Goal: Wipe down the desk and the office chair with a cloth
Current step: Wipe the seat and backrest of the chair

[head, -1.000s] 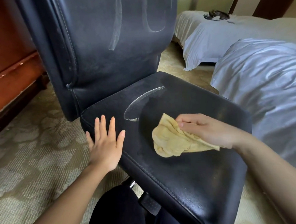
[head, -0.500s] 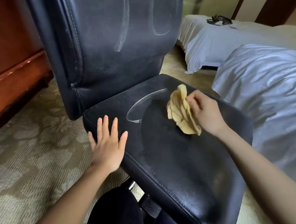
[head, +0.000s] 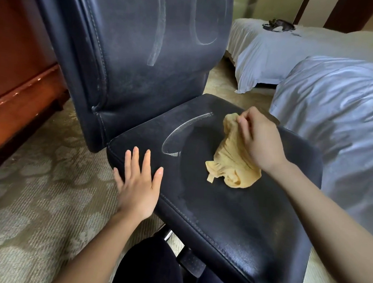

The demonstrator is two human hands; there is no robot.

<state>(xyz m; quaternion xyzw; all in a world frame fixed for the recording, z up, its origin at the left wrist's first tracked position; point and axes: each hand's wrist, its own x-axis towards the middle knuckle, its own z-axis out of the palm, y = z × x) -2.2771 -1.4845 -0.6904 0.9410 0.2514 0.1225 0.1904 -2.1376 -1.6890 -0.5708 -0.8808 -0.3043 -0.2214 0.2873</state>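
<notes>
From the head camera, the yellow cloth lies bunched on the seat of the black office chair. The right hand grips the cloth's upper part, its fingers curled into the folds. The left hand rests flat on the seat's left edge, fingers straight and slightly spread. Two white beds stand to the right.

Light: soft daylight, brightest on the bed.
Glare: I see sheen on the chair seat.
Edges: bowed.
</notes>
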